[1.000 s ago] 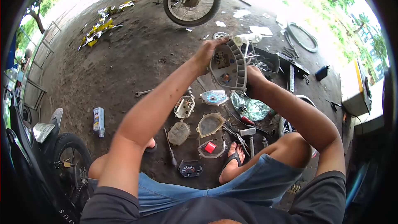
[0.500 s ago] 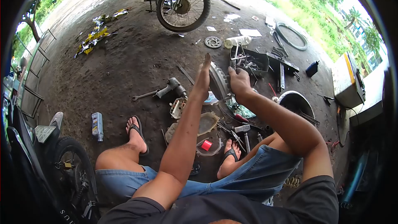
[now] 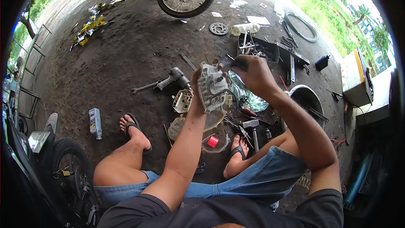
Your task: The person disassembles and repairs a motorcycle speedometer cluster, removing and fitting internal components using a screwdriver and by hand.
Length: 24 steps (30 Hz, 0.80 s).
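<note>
My left hand is wrapped around a pale grey plastic housing, which looks like the back of a motorcycle instrument cluster. Its ribbed face, with a dark round fitting, is turned up toward me. Just right of it, my right hand is closed in a pinch, apart from the housing. A thin light tip shows by its fingers; I cannot make out what it is. Below lie a clear plastic lens cover, a cream plastic part and a clear plastic bag.
An impact wrench and a spanner lie on the left. A toolbox stands beyond my right hand, near a sprocket. A hammer and a round basin sit near my right leg. A motorcycle wheel stands ahead.
The housing has turned from edge-on to show its ribbed back. My left hand has gone from flat against it to gripping it. My right hand has let go and moved right.
</note>
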Each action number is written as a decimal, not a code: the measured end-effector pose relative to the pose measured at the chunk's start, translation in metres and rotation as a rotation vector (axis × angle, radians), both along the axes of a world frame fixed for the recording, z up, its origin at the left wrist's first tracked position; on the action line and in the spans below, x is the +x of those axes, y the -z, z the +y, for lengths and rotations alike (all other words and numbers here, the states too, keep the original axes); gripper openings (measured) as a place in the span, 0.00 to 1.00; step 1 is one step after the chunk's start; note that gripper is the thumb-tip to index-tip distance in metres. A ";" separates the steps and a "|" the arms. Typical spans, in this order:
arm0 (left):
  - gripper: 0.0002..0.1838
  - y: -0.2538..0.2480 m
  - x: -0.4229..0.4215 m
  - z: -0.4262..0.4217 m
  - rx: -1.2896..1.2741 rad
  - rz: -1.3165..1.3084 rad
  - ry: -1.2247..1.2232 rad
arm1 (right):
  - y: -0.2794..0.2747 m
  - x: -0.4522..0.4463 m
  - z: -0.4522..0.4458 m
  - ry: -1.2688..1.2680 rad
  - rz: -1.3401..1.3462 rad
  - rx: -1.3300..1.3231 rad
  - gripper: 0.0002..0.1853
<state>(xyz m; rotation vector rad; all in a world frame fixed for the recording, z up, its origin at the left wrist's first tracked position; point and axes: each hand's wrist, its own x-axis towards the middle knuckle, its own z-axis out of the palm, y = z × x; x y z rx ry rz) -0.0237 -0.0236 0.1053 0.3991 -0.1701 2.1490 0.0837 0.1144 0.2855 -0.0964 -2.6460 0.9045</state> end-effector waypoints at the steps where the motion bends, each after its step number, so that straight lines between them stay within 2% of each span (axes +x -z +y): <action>1: 0.37 -0.004 0.002 0.000 0.007 0.001 -0.016 | 0.001 0.000 -0.001 0.001 -0.001 -0.004 0.11; 4: 0.39 -0.015 0.002 0.002 0.078 0.013 -0.033 | -0.005 0.002 -0.007 -0.023 0.018 -0.102 0.11; 6: 0.42 -0.019 0.000 0.002 0.153 -0.033 -0.022 | -0.008 0.003 -0.009 -0.013 -0.104 -0.113 0.12; 9: 0.43 -0.022 -0.004 0.005 0.196 -0.058 -0.058 | -0.004 0.006 -0.013 -0.095 -0.042 -0.177 0.11; 11: 0.44 -0.022 -0.008 0.005 0.169 -0.060 -0.070 | -0.004 0.008 -0.013 -0.063 -0.113 -0.163 0.12; 14: 0.45 -0.030 -0.008 0.004 0.206 -0.013 -0.090 | -0.001 0.006 -0.013 -0.038 -0.171 -0.317 0.12; 16: 0.45 -0.032 -0.008 0.001 0.141 -0.043 -0.102 | -0.002 0.004 -0.012 -0.041 -0.207 -0.405 0.12; 19: 0.46 -0.036 -0.015 -0.001 0.071 -0.088 -0.038 | 0.000 0.000 -0.012 -0.096 -0.102 -0.336 0.11; 23: 0.40 -0.040 -0.020 -0.003 -0.147 -0.015 0.035 | -0.002 -0.003 -0.008 -0.146 0.030 -0.221 0.11; 24: 0.35 -0.057 -0.011 -0.005 -0.225 -0.060 -0.007 | -0.005 -0.003 -0.006 -0.147 0.027 -0.220 0.11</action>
